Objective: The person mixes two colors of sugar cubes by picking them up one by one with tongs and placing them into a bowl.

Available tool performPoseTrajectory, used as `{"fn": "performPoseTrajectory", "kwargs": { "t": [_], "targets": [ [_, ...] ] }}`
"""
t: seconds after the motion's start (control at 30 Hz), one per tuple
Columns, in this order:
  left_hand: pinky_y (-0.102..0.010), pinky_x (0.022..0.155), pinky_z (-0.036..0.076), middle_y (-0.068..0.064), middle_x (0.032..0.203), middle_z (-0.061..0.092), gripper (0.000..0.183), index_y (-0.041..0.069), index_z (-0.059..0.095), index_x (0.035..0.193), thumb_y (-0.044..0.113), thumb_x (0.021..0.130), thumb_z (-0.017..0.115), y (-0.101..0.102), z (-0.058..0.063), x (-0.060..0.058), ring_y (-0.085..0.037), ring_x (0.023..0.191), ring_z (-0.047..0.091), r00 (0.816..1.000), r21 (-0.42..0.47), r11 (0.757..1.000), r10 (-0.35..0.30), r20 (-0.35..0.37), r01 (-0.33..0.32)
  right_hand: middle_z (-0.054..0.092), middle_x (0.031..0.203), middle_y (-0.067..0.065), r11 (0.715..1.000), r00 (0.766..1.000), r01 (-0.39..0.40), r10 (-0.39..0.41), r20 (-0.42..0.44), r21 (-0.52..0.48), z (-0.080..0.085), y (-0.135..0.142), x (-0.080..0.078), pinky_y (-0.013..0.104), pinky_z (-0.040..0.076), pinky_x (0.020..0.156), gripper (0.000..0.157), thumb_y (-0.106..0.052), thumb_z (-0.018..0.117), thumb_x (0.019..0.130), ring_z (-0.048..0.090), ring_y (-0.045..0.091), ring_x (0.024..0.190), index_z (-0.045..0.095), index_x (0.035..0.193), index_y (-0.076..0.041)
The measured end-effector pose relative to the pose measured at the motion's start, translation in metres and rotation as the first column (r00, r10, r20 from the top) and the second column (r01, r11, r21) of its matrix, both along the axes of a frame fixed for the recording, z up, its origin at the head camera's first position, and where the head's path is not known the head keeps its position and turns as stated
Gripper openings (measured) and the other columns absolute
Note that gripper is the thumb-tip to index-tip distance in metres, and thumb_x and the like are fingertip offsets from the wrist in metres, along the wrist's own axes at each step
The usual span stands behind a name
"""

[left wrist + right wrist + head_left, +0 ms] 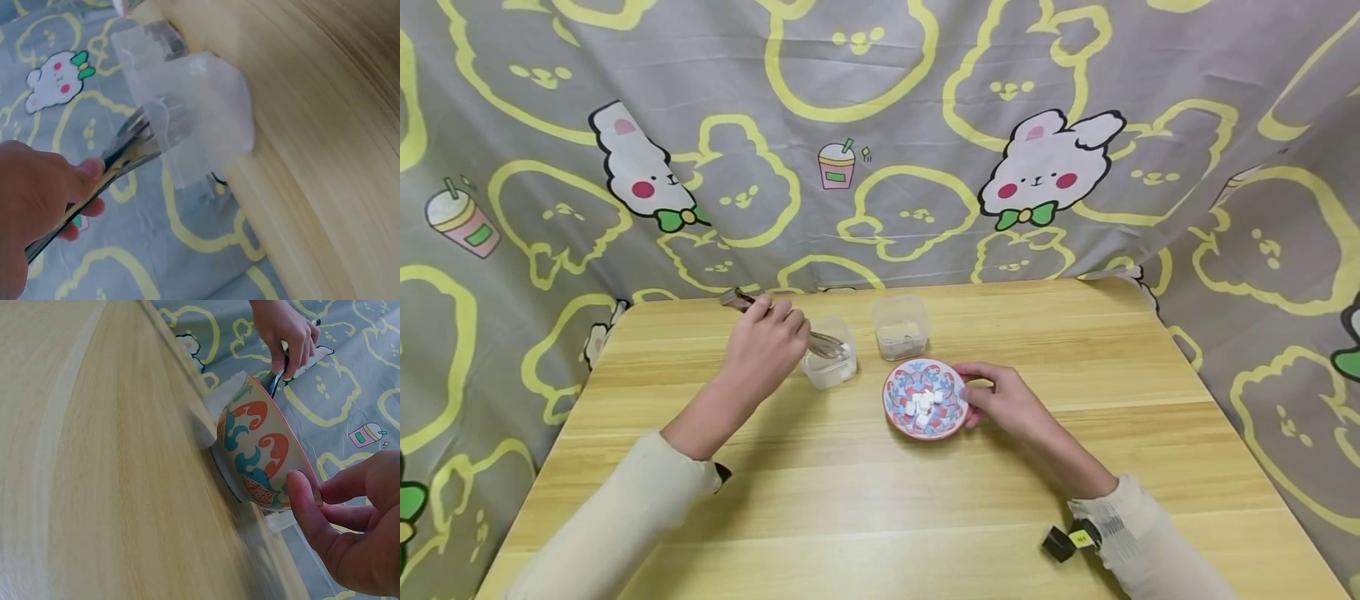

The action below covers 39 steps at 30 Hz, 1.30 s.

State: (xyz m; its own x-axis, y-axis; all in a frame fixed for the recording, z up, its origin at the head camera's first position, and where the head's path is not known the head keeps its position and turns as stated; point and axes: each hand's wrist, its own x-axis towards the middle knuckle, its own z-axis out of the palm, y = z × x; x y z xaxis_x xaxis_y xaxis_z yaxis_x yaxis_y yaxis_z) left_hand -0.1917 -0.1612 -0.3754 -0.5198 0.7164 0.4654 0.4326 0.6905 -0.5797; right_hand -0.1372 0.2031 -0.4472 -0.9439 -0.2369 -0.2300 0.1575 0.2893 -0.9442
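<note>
My left hand [769, 343] grips a pair of metal tongs [119, 164]; their tips reach into a clear plastic container [831, 377] that holds white pieces. In the left wrist view the cloudy container wall [219, 106] partly hides the tong tips, so I cannot tell whether they hold a piece. My right hand [1003, 400] pinches the rim of a patterned bowl [259, 447] between thumb and fingers. Several white cubes [923, 405] lie in that bowl, as the head view shows.
A second clear container [901, 332], with something pale in its bottom, stands behind the bowl. The wooden table [865, 517] ends at a grey patterned cloth [917, 125] at the back and sides. Small black devices [1060, 543] are strapped at the wrists.
</note>
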Motion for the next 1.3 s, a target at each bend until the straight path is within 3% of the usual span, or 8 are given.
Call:
{"fn": "performPoseTrajectory", "kwargs": {
  "t": [0.13,0.27,0.5,0.77,0.93,1.17,1.3],
  "targets": [
    [-0.04,0.088,0.045,-0.002,0.082,0.071,0.031,0.009,0.078,0.087,0.001,0.103,0.052,-0.006,0.004,0.003,-0.025,0.078,0.055,0.998,0.077,0.997,-0.022,-0.06,0.027,0.057,0.141,0.032,1.0,1.0,-0.002,0.002,0.0,-0.003,0.0,0.0,0.0,0.033,0.062,0.064,0.046,0.0,0.057,0.1,0.068,0.017,0.066,0.052,0.145,0.008],
    [-0.039,0.086,0.046,-0.001,0.079,0.07,0.029,0.01,0.076,0.083,0.003,0.103,0.055,-0.009,0.011,0.008,-0.024,0.076,0.054,0.992,0.151,0.988,-0.015,-0.122,0.034,0.057,0.141,0.032,1.0,1.0,-0.002,0.002,0.001,-0.008,0.0,0.001,0.0,0.033,0.062,0.064,0.046,0.0,0.057,0.1,0.068,0.017,0.066,0.052,0.145,0.008],
    [-0.041,0.084,0.046,-0.003,0.076,0.067,0.023,0.009,0.071,0.084,0.019,0.103,0.061,-0.002,0.023,0.022,-0.024,0.074,0.055,0.988,0.256,0.962,-0.059,-0.145,0.095,0.057,0.141,0.031,1.0,1.0,-0.005,0.005,0.0,-0.006,0.0,0.001,0.001,0.033,0.062,0.064,0.046,0.0,0.057,0.1,0.068,0.017,0.066,0.052,0.145,0.007],
    [-0.039,0.082,0.045,-0.001,0.077,0.065,0.025,0.01,0.072,0.086,0.022,0.104,0.058,0.025,0.024,0.038,-0.023,0.072,0.053,0.979,0.247,0.954,-0.136,-0.151,0.171,0.057,0.141,0.031,1.0,1.0,-0.005,0.005,0.004,-0.005,-0.001,0.002,0.001,0.034,0.062,0.064,0.046,-0.001,0.058,0.1,0.068,0.018,0.067,0.052,0.145,0.007],
    [-0.036,0.084,0.044,0.003,0.085,0.068,0.025,0.014,0.076,0.096,0.015,0.106,0.053,0.038,0.017,0.047,-0.021,0.077,0.054,0.986,0.159,0.975,-0.139,-0.091,0.153,0.056,0.142,0.031,1.0,1.0,-0.006,0.006,-0.001,-0.002,0.0,0.002,0.0,0.034,0.062,0.064,0.046,-0.001,0.057,0.1,0.068,0.018,0.068,0.052,0.145,0.007],
    [-0.034,0.086,0.043,0.005,0.086,0.068,0.027,0.015,0.076,0.096,0.01,0.105,0.051,0.054,0.005,0.052,-0.018,0.081,0.054,0.977,0.123,0.97,-0.198,-0.084,0.207,0.056,0.142,0.03,1.0,1.0,-0.007,0.007,0.005,0.001,0.0,0.001,-0.001,0.034,0.063,0.065,0.046,-0.001,0.057,0.101,0.069,0.018,0.068,0.052,0.146,0.006],
    [-0.033,0.087,0.042,0.005,0.087,0.068,0.031,0.015,0.076,0.097,0.007,0.107,0.047,0.059,0.001,0.054,-0.018,0.083,0.052,0.977,0.088,0.974,-0.201,-0.075,0.207,0.057,0.141,0.03,1.0,1.0,-0.006,0.006,0.007,0.003,0.0,0.001,0.0,0.035,0.063,0.065,0.046,-0.002,0.058,0.1,0.069,0.018,0.068,0.052,0.146,0.006]
  ]
}}
